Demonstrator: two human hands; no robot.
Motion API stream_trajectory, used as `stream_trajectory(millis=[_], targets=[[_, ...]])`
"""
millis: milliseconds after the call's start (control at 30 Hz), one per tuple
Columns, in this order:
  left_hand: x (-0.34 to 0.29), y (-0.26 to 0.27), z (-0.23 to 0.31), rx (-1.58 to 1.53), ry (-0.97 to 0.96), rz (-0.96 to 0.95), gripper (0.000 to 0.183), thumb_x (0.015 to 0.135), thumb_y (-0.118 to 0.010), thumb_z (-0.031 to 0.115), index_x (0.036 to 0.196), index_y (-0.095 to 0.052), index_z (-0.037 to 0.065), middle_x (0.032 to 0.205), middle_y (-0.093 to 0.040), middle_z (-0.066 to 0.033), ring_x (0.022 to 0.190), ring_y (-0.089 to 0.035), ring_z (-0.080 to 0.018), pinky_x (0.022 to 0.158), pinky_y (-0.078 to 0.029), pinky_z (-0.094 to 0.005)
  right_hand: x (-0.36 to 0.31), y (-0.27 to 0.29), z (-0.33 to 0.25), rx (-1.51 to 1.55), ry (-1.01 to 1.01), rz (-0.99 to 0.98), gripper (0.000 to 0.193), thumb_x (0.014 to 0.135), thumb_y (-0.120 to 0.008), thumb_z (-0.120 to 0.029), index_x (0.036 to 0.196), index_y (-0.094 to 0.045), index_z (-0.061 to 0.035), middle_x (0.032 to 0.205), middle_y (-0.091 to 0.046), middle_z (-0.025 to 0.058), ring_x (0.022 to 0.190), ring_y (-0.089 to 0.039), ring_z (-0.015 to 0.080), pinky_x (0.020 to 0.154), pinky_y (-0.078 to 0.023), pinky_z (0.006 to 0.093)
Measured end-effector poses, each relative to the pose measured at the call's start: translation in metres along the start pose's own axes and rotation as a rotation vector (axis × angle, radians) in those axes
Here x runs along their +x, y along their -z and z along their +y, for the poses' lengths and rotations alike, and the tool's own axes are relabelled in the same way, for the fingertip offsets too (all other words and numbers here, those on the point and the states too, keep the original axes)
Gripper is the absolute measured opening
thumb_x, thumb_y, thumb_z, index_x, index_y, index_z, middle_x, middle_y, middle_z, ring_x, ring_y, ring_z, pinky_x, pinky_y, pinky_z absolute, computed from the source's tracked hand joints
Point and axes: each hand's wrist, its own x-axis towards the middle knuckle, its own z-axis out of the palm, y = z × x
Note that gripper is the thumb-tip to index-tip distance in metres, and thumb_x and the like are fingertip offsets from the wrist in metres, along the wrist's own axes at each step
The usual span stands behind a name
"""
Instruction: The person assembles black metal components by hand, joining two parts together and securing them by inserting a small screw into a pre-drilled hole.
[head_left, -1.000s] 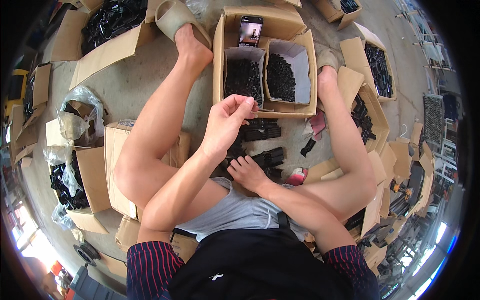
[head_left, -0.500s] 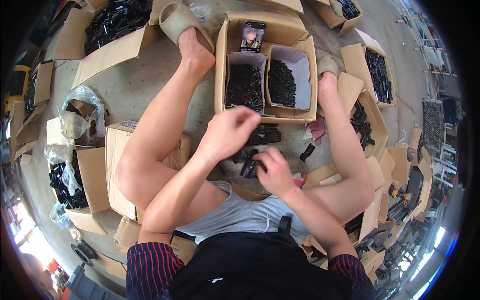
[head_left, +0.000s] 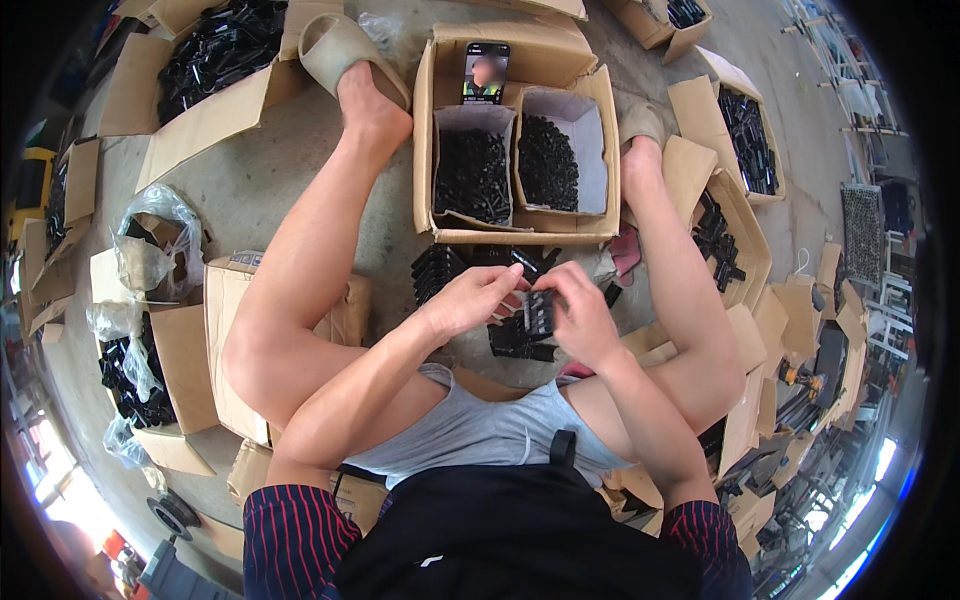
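Note:
My right hand (head_left: 585,315) is closed on a black ribbed plastic part (head_left: 540,314), held up between my legs. Close to that part's left side, my left hand (head_left: 475,303) has its thumb and fingers drawn together; whatever may be in them is hidden or too small to name. More black parts (head_left: 437,272) lie in a row on the floor beyond my left hand, and others (head_left: 520,343) sit below the hands. Past them stands a cardboard box (head_left: 520,238) with two grey-lined compartments. Small black pieces (head_left: 473,175) fill the left compartment; similar pieces (head_left: 548,165) partly fill the right one.
A phone (head_left: 485,75) leans against the box's back wall. Open cartons of black parts (head_left: 225,55) surround me, including one on the right (head_left: 745,140). A pink cloth (head_left: 625,252) lies by my right leg. Plastic bags (head_left: 150,245) rest on a carton at left.
My left hand has come down from the box's front edge to beside my right hand. The right hand has risen slightly with the black part, turning it. The view has shifted a little.

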Motion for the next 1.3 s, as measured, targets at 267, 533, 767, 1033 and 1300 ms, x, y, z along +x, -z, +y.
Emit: stream_trajectory(millis=[267,533,767,1033,1300], targets=[[0.0,-0.024,-0.013,0.88,-0.307,0.324,0.031,0.093,-0.067,0.026,0.115,-0.066,0.005,0.103,-0.071,-0.017,0.091,-0.071,-0.0347,0.079,-0.058,-0.0433,-0.021,0.098,-0.002,0.771,-0.53,0.619,0.027,0.101,-0.058,-0.005,0.128,-0.056,-0.0047,0.111,-0.065,0.0078,0.096,-0.066,0.0168,0.08,-0.057,0.0318],[0.044,-0.034,-0.03,1.331,-0.491,0.56,0.033,0.089,-0.069,0.021,0.117,-0.065,0.005,0.091,-0.068,-0.0136,0.081,-0.07,-0.03,0.071,-0.058,-0.0403,-0.045,0.176,0.009,1.146,-0.425,0.715,0.028,0.105,-0.055,-0.024,0.122,-0.058,-0.0019,0.111,-0.064,0.0104,0.101,-0.064,0.0211,0.089,-0.055,0.0409],[0.085,-0.065,-0.018,1.506,-0.527,0.535,0.043,0.092,-0.068,0.025,0.13,-0.059,0.007,0.087,-0.067,-0.012,0.074,-0.07,-0.0296,0.062,-0.057,-0.0397,-0.052,0.161,0.015,1.267,-0.436,0.685,0.037,0.106,-0.053,-0.034,0.128,-0.056,-0.0041,0.115,-0.065,0.0111,0.108,-0.062,0.0215,0.092,-0.052,0.0397],[0.128,-0.093,-0.025,1.875,-0.438,0.638,0.012,0.089,-0.063,0.017,0.096,-0.06,0.007,0.079,-0.07,-0.008,0.072,-0.073,-0.0215,0.058,-0.057,-0.0324,-0.068,0.165,0.019,1.238,-0.397,0.7,0.035,0.106,-0.053,-0.031,0.129,-0.057,-0.0045,0.113,-0.066,0.0085,0.106,-0.063,0.0183,0.09,-0.052,0.037],[0.128,-0.105,-0.02,1.823,-0.253,0.637,0.026,0.083,-0.062,0.011,0.107,-0.07,0.003,0.107,-0.068,-0.0189,0.101,-0.065,-0.0327,0.081,-0.05,-0.0482,-0.064,0.161,0.003,1.222,-0.41,0.773,0.03,0.104,-0.056,-0.024,0.125,-0.057,-0.002,0.106,-0.069,0.0106,0.099,-0.069,0.0223,0.083,-0.055,0.0366]])
